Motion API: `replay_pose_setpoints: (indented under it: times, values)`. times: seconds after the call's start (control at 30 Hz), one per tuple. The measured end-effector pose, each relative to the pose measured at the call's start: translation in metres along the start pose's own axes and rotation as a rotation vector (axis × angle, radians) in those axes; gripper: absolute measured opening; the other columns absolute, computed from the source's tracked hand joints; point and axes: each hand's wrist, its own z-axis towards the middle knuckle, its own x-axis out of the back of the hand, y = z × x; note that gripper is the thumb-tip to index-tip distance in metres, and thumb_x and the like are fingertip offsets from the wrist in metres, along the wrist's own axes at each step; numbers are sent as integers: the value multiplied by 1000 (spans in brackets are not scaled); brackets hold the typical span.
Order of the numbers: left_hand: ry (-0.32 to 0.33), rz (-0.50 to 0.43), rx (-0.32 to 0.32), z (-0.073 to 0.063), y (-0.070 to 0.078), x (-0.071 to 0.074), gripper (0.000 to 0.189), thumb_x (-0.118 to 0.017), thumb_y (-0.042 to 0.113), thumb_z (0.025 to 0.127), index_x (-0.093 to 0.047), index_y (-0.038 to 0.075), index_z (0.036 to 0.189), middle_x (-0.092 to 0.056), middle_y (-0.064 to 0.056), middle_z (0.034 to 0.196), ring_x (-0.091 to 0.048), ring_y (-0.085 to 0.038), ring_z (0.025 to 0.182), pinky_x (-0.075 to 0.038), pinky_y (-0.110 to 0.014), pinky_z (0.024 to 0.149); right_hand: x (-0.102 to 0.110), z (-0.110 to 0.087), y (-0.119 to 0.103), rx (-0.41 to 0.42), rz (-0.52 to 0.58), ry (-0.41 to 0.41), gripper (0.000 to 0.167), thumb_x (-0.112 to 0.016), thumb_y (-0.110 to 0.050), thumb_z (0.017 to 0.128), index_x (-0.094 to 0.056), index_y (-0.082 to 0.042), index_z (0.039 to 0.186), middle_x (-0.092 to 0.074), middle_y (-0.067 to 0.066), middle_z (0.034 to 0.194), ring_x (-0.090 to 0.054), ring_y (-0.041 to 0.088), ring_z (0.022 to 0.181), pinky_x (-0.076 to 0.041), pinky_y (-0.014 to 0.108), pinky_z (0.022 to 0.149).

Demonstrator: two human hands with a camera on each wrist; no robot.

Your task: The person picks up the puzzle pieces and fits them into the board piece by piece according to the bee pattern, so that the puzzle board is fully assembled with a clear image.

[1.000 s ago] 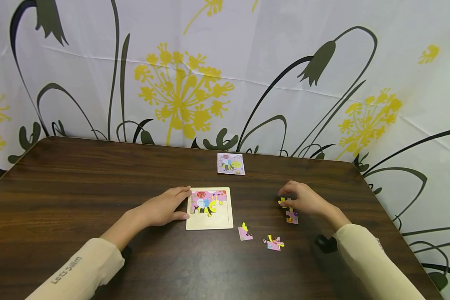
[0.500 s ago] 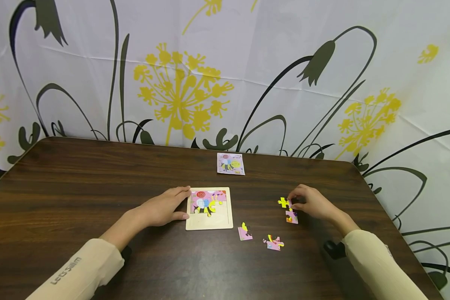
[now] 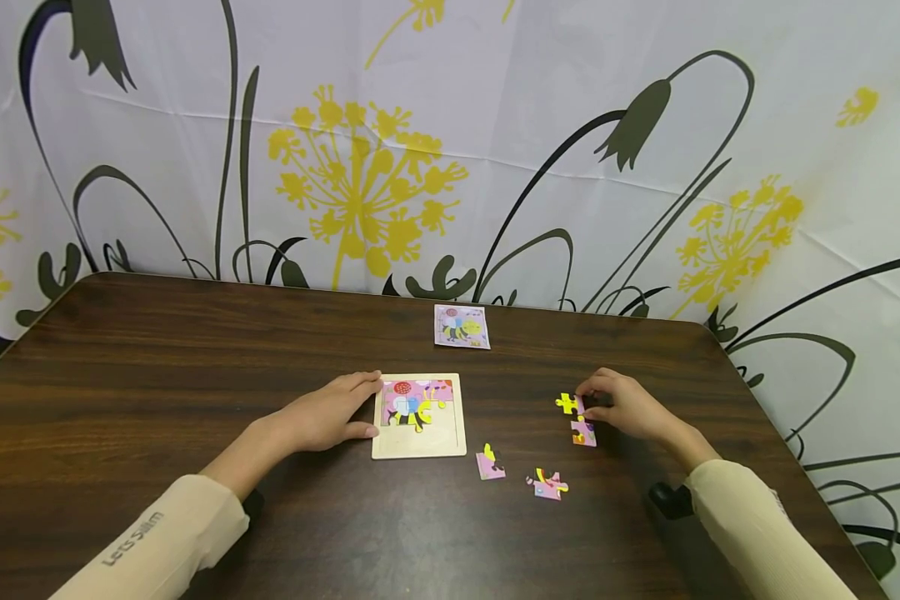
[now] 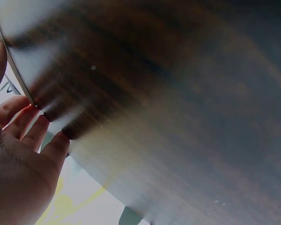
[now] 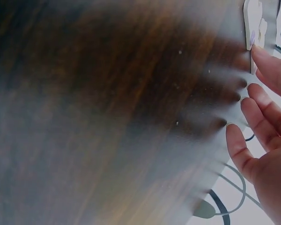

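Note:
In the head view a square wooden puzzle board (image 3: 420,444) lies flat, its upper part filled with pieces of a bee picture on pink. My left hand (image 3: 328,414) rests against the board's left side, thumb and fingers extended. The left wrist view shows fingertips at the thin board edge (image 4: 14,65). At the right, my right hand (image 3: 624,406) pinches the right edge of a yellow-and-pink puzzle piece (image 3: 567,404) between thumb and fingers. Just below it, touching or nearly so, lies a pink puzzle piece (image 3: 583,433). The right wrist view shows pieces (image 5: 254,23) edge-on by the thumb.
Two more loose pieces, a pink-and-yellow one (image 3: 490,463) and a multicoloured one (image 3: 547,485), lie between board and right hand. A bee picture card (image 3: 461,327) lies near the back edge of the dark wooden table (image 3: 195,350). A flowered curtain (image 3: 525,125) hangs behind.
My right hand has shifted slightly right from above the pieces to the yellow-and-pink piece's right edge, uncovering more of it. Over the last half second it barely moves. The left hand stays still.

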Motion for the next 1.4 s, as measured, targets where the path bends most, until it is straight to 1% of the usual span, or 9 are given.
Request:
replay_pose_setpoints:
  times: [0.2,0.43,0.63,0.9,1.07,1.17,1.3,1.4]
  values:
    - [-2,-4,-2,0,1,1,66,-61,29,88,-34,-5,137,-28,-22,143,-25,-38,130,-27,-51,101,-3,1,2,11,6,15,24,-73,-5,76,-65,0,97,-57,7,95,-53,22,82,-46,39,71]
    - [-6,-8,-1,1,0,-1,66,-61,30,88,-34,-5,137,-28,-22,143,-25,-38,130,-27,-51,101,-6,3,3,24,1,40,19,-73,-4,75,-65,-4,92,-55,3,91,-52,20,79,-46,37,69]
    - [-6,-7,-4,2,-1,0,66,-61,31,88,-34,-4,137,-28,-22,143,-25,-38,130,-27,-51,101,-8,4,4,51,-4,58,17,-73,-4,75,-64,-5,89,-55,2,89,-52,20,78,-46,37,69]
    - [-10,-7,-6,1,0,0,66,-60,31,88,-34,-4,137,-28,-22,143,-25,-38,130,-27,-51,101,-7,3,6,69,7,41,17,-72,-2,76,-63,-5,90,-56,4,91,-52,20,80,-46,38,70]
    - [-6,-3,-16,1,0,0,65,-60,31,88,-35,-5,137,-28,-22,143,-26,-38,130,-27,-51,101,-7,3,6,83,-3,41,17,-73,-3,76,-62,-5,90,-55,4,91,-51,19,79,-46,36,69]
    - [-7,-2,-15,1,0,-1,65,-60,32,88,-35,-5,137,-28,-22,143,-26,-38,130,-27,-51,101,-6,3,5,73,-8,24,17,-72,-5,77,-62,-5,90,-55,3,91,-51,19,80,-46,36,70]
    - [-9,-3,-9,2,-1,-1,65,-60,31,88,-35,-4,137,-29,-22,143,-26,-38,130,-28,-51,101,-4,4,3,60,3,5,17,-71,-7,78,-61,-5,91,-55,3,92,-53,18,82,-47,37,72]
    - [-8,-3,-7,1,0,0,65,-60,31,88,-35,-4,137,-29,-22,143,-26,-38,130,-28,-51,100,-3,7,2,84,13,16,16,-72,-6,78,-61,-5,90,-56,3,91,-56,19,84,-48,38,73]
